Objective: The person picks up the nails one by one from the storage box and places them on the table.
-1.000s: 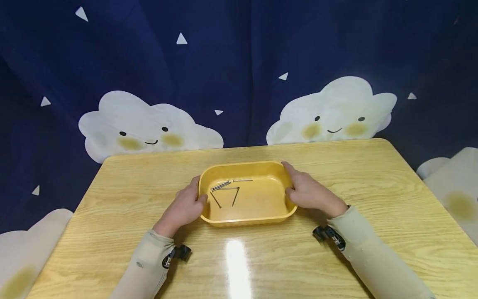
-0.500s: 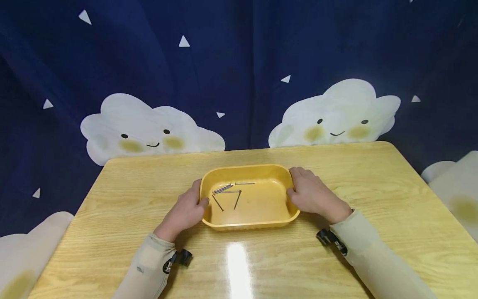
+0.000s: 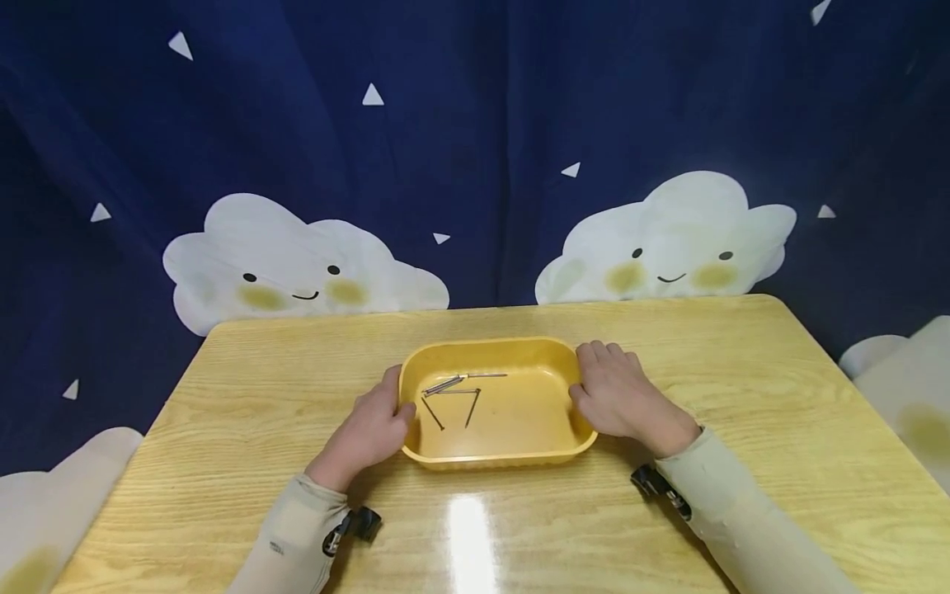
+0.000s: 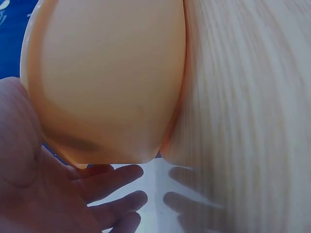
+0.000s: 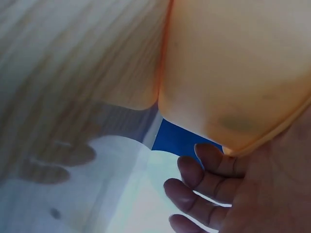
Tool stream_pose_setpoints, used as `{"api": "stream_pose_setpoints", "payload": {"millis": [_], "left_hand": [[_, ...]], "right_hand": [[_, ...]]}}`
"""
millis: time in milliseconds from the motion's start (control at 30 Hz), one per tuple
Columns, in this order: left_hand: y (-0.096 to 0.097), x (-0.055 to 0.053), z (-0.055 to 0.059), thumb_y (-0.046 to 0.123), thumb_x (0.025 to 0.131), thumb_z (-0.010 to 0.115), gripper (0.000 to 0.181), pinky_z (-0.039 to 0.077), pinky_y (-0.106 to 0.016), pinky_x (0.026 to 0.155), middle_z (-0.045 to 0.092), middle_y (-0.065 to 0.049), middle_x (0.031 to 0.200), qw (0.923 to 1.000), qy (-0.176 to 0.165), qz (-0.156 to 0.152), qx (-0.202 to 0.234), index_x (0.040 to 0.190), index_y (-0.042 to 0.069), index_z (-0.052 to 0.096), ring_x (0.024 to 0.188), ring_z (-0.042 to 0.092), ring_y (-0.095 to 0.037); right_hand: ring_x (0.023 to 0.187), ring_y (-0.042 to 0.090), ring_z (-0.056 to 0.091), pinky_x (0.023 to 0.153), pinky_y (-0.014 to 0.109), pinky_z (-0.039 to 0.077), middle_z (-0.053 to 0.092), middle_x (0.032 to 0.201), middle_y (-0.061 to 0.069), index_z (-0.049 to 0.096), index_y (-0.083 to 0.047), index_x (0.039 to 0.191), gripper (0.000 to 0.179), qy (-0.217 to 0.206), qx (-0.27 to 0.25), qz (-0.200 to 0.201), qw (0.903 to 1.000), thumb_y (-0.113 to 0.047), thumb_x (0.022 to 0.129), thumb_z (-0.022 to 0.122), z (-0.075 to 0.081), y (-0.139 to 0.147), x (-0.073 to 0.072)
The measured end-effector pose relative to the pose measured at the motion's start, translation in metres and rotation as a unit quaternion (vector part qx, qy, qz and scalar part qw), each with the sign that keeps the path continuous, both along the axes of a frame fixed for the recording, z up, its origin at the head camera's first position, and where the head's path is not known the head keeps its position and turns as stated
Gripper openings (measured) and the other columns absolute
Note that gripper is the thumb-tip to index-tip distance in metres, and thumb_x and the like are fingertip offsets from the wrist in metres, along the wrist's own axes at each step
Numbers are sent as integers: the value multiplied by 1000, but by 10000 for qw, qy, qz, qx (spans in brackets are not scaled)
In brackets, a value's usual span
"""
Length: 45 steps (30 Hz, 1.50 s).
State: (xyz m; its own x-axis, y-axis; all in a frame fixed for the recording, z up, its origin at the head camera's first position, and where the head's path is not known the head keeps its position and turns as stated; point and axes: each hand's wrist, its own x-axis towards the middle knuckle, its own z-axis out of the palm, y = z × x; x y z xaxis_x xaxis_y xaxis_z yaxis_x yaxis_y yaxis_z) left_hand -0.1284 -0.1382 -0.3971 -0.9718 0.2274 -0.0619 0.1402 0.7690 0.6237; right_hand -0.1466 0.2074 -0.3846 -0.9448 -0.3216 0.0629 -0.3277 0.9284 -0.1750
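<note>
A yellow plastic tray (image 3: 530, 417) with rounded corners stands on the wooden table in the head view. Several thin metal nails (image 3: 445, 385) lie loose in its left half, some bunched together. My left hand (image 3: 371, 425) grips the tray's left end, thumb over the rim and fingers outside. At the opposite end my right hand (image 3: 627, 404) holds on in the same way, thumb inside the rim. Both wrist views show the tray's outer wall (image 4: 112, 87) from low down, with the fingertips (image 5: 182, 196) curving past its ends.
The wooden table (image 3: 260, 396) extends around the tray, with a bright light reflection in front of it. A dark blue curtain (image 3: 475, 124) printed with smiling clouds hangs behind the table's back edge. A small black camera (image 3: 364, 524) sits at each wrist.
The whole scene sits slightly lower in the head view. My right hand's fingers have shifted a little at the tray's far right corner. The nails keep their arrangement.
</note>
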Motion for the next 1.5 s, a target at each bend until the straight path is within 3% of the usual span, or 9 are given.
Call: {"api": "stream_pose_setpoints", "payload": {"millis": [267, 667, 767, 900, 1033, 1167, 1300, 1433, 1500], "left_hand": [[7, 3, -4, 14, 98, 48, 53, 52, -56, 103, 64, -23, 137, 9998, 185, -27, -97, 148, 1, 39, 126, 63, -35], [8, 9, -5, 17, 98, 51, 55, 41, -60, 115, 61, -21, 144, 9991, 294, 77, -279, 149, 1, 42, 138, 56, -38], [9, 9, -5, 18, 97, 52, 56, 37, -63, 117, 60, -21, 145, 9986, 403, 78, -335, 149, -1, 44, 140, 54, -39], [9, 9, -5, 17, 95, 54, 57, 39, -62, 115, 61, -20, 142, 9969, 638, 74, -445, 148, -2, 46, 137, 55, -39], [8, 8, -1, 18, 96, 55, 62, 37, -64, 117, 53, -25, 151, 9938, 918, 20, -623, 151, -6, 41, 145, 47, -43], [5, 6, 5, 20, 95, 58, 65, 31, -67, 121, 44, -29, 157, 9884, 1252, -130, -847, 152, -6, 40, 153, 35, -47], [3, 5, 11, 18, 92, 64, 58, 33, -67, 121, 51, -24, 151, 9785, 1662, -381, -1164, 145, -1, 49, 154, 33, -47], [7, 3, 19, 13, 87, 74, 53, 37, -66, 118, 52, -26, 150, 9629, 2046, -743, -1593, 136, 3, 58, 154, 31, -48], [10, 2, 22, 10, 83, 79, 52, 41, -64, 116, 53, -25, 149, 9509, 2284, -1015, -1824, 132, 5, 61, 154, 31, -49]], "right_hand": [[73, 28, 42, 65, 37, 36, 46, 80, 10, 48, 1, 95, 22, -162, 382, 127, 9991, -20, 94, 51, 5, 3, 3], [76, 28, 44, 68, 39, 38, 49, 82, 11, 50, 2, 100, 24, -344, 211, 91, 9991, -22, 95, 51, 8, 5, 7], [76, 28, 45, 70, 41, 40, 51, 82, 11, 52, 2, 100, 24, -381, 146, 23, 9992, -21, 95, 52, 8, 5, 7], [76, 28, 46, 70, 40, 38, 51, 82, 10, 52, 1, 99, 23, -455, 57, -62, 9989, -21, 95, 52, 8, 5, 7], [76, 28, 46, 70, 39, 36, 51, 82, 10, 52, 1, 100, 23, -458, 51, -109, 9989, -22, 95, 50, 10, 3, 4], [78, 28, 46, 71, 39, 36, 52, 84, 10, 53, 0, 100, 23, -551, -35, -181, 9983, -22, 95, 50, 11, 1, 2], [78, 28, 45, 71, 38, 34, 52, 84, 9, 52, 0, 101, 23, -589, -71, -164, 9981, -23, 95, 50, 8, -2, 0], [75, 27, 45, 69, 36, 32, 50, 80, 9, 51, -1, 98, 22, -498, 1, -168, 9986, -23, 95, 49, 7, -3, -1], [74, 27, 44, 68, 36, 32, 50, 79, 9, 50, -2, 96, 22, -459, 31, -186, 9988, -23, 95, 50, 7, -3, -1]]}}
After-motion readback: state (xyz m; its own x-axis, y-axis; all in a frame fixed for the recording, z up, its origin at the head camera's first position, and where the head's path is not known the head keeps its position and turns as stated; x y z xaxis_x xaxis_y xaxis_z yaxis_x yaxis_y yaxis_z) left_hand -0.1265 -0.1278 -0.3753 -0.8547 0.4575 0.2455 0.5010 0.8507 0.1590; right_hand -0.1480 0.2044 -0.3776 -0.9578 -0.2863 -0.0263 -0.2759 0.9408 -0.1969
